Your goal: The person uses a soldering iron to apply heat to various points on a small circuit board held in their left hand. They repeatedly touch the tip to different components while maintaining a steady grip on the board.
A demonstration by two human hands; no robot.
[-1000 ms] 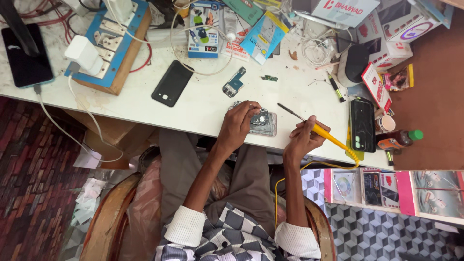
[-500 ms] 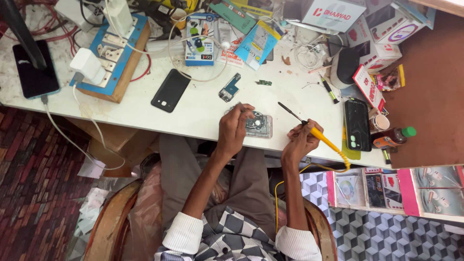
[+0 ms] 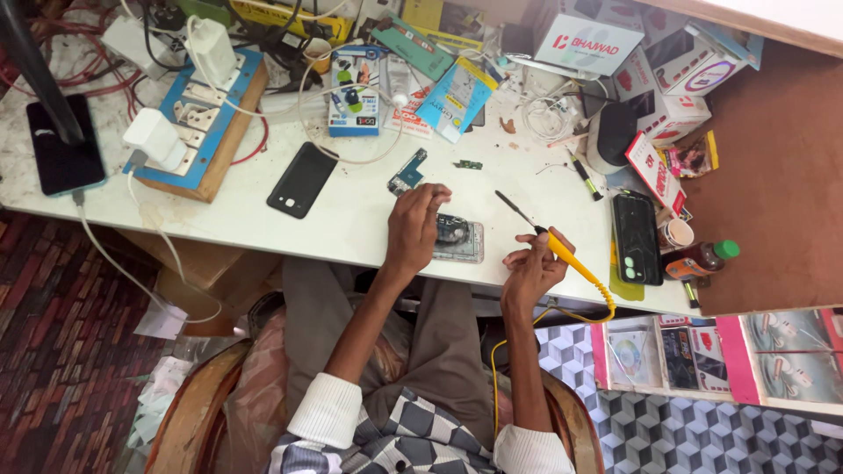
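Note:
My left hand rests on an opened phone body lying near the front edge of the white workbench, fingers curled over its left part. My right hand grips a yellow-handled soldering iron; its dark tip points up and left, hovering above the bench just right of the opened phone. A yellow cord runs from the iron down over the bench edge.
A black phone lies left of my hands, another dark phone to the right. A small circuit board, a blue switchboard with chargers, boxes, cables and a small bottle crowd the bench.
The view has shifted slightly. My right hand with the soldering iron has lifted a little away from the opened phone; my left hand stays on it.

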